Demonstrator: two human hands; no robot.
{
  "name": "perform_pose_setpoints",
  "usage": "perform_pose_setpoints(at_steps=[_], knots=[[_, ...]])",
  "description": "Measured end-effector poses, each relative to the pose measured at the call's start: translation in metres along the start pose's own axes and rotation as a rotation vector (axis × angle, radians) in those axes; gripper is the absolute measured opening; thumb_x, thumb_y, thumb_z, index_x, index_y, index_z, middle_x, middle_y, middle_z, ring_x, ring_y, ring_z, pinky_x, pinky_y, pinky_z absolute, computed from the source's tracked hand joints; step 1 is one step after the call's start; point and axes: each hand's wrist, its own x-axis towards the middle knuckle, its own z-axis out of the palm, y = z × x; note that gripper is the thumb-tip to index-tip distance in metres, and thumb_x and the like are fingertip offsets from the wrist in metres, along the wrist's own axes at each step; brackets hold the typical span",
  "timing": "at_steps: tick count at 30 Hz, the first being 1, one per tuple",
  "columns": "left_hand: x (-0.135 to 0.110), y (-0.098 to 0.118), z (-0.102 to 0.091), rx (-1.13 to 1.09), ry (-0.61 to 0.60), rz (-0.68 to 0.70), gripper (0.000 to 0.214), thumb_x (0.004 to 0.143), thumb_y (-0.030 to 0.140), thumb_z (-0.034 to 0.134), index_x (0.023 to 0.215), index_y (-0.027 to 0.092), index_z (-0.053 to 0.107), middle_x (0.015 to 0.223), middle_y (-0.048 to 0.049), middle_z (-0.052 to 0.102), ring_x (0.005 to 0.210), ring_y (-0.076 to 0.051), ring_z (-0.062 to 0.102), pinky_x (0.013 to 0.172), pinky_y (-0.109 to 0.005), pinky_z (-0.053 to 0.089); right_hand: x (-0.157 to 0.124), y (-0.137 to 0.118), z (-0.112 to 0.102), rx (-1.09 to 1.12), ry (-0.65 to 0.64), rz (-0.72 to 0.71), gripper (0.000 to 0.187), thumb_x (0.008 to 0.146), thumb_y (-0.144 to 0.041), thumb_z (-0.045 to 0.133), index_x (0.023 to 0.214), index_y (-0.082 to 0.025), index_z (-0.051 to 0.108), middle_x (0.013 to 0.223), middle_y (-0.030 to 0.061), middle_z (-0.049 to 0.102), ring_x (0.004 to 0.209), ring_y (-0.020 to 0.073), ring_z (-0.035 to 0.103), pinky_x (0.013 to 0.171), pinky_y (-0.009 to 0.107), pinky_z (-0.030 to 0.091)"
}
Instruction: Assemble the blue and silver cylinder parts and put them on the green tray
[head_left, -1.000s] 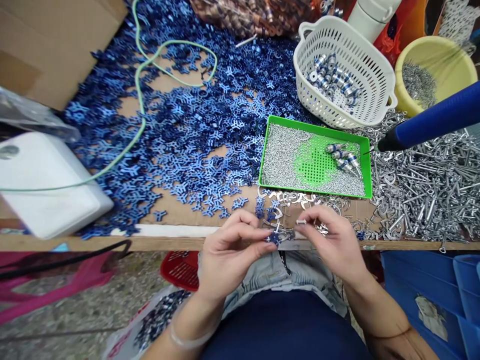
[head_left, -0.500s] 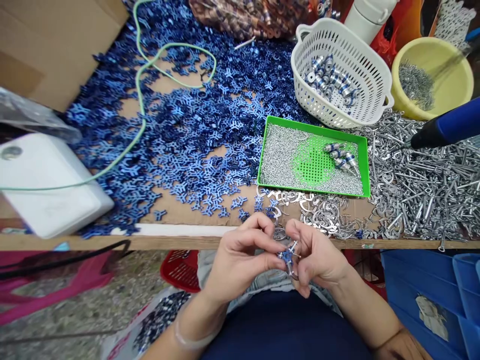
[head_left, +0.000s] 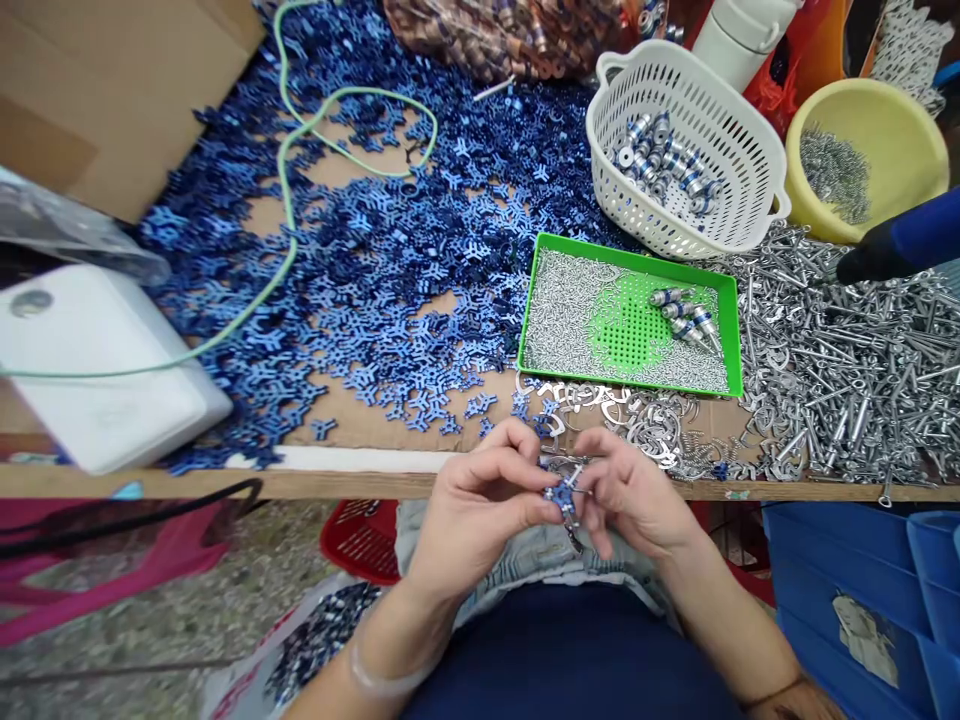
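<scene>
Both hands meet just below the table's front edge, over my lap. My left hand point(head_left: 480, 505) pinches a small blue three-armed piece point(head_left: 561, 494) between thumb and fingers. My right hand point(head_left: 630, 495) is closed on the same piece from the right, its fingers on a thin silver metal part point(head_left: 571, 532) that hangs from it. Just above the hands lies a loose pile of silver clips point(head_left: 637, 425) on the table edge. A wide spread of blue three-armed pieces point(head_left: 390, 260) covers the cardboard-topped table to the left.
A green tray point(head_left: 534, 290) holds tiny silver pins and several blue-and-silver cylinders. Behind it stand a white basket point(head_left: 742, 150) and a yellow bowl point(head_left: 915, 130). Silver rods point(head_left: 847, 370) heap at right. A white box point(head_left: 97, 370), green cord point(head_left: 285, 250), blue-handled tool point(head_left: 907, 240).
My right hand came in from the clip pile to meet the left and closed on the blue piece; both hands then rose slightly toward the table edge. The blue-handled tool slid right.
</scene>
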Motion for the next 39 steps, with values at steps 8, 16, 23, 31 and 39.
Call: perform_pose_setpoints(at_steps=[8, 16, 23, 31, 39], knots=[[-0.001, 0.004, -0.042, 0.169, 0.221, 0.217, 0.015, 0.059, 0.02, 0.082, 0.07, 0.027, 0.074, 0.071, 0.0001, 0.049, 0.07, -0.013, 0.048, 0.059, -0.024, 0.042, 0.002, -0.035, 0.001, -1.464, 0.663, -0.819, 0.012, 0.084, -0.017, 0.057, 0.094, -0.022, 0.063, 0.087, 0.0038, 0.066, 0.085, 0.0179, 0.055, 0.075, 0.034, 0.047], [-0.011, 0.004, -0.059, 0.207, 0.344, 0.215, 0.015, 0.06, 0.023, 0.082, 0.071, 0.029, 0.073, 0.074, -0.0008, 0.049, 0.071, -0.014, 0.047, 0.059, -0.024, 0.041, 0.045, -0.017, 0.027, -2.137, 0.235, -0.869, 0.028, 0.085, -0.015, 0.05, 0.109, -0.019, 0.063, 0.133, 0.0057, 0.052, 0.116, 0.0222, 0.038, 0.096, 0.037, 0.031], [-0.01, -0.002, -0.081, 0.232, 0.353, 0.281, 0.016, 0.059, 0.018, 0.081, 0.071, 0.026, 0.073, 0.073, 0.0002, 0.052, 0.069, -0.012, 0.049, 0.058, -0.023, 0.042, 0.039, -0.03, 0.026, -1.87, 0.401, -0.872, 0.027, 0.082, -0.007, 0.049, 0.098, -0.02, 0.067, 0.118, 0.0098, 0.056, 0.11, 0.023, 0.043, 0.09, 0.04, 0.038], [-0.01, 0.0, -0.083, 0.275, 0.345, 0.285, 0.015, 0.06, 0.019, 0.081, 0.072, 0.026, 0.074, 0.071, 0.0002, 0.054, 0.067, -0.013, 0.051, 0.057, -0.024, 0.041, 0.088, -0.025, 0.053, -2.05, 0.348, -0.856, 0.014, 0.085, -0.023, 0.055, 0.091, -0.023, 0.067, 0.133, 0.0083, 0.048, 0.126, 0.0249, 0.033, 0.1, 0.044, 0.028], [-0.007, -0.002, -0.084, 0.29, 0.312, 0.321, 0.015, 0.061, 0.018, 0.081, 0.072, 0.024, 0.074, 0.07, 0.0005, 0.055, 0.067, -0.012, 0.053, 0.058, -0.023, 0.043, 0.108, -0.027, 0.062, -2.11, 0.302, -0.689, 0.013, 0.083, -0.027, 0.058, 0.081, -0.019, 0.068, 0.137, 0.0114, 0.048, 0.13, 0.0298, 0.033, 0.1, 0.05, 0.022]])
